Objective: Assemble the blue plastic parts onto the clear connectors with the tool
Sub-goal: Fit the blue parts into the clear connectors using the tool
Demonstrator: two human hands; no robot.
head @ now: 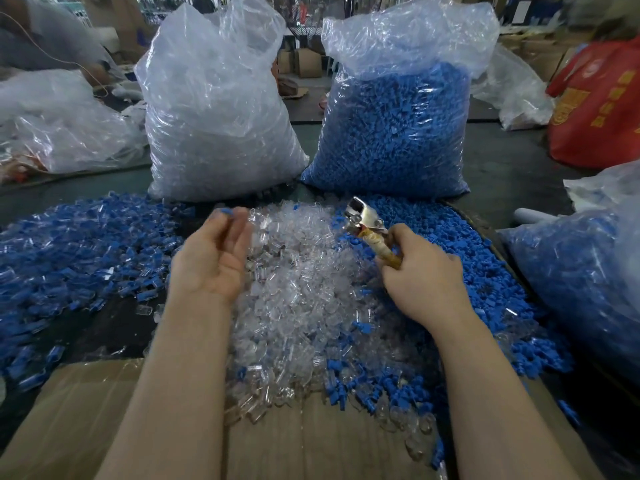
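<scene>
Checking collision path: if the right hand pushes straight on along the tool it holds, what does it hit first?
Likely the big clear plastic bag of blue parts behind the piles; the right hand aims the metal-headed tool up and away. Depth unclear.

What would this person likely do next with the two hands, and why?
Probably bring the left hand toward the tool in the right hand. The left fingertips seem to hold a small blue part, though it is blurred, and the tool's metal head is raised and apart from it, over the clear connectors.
</scene>
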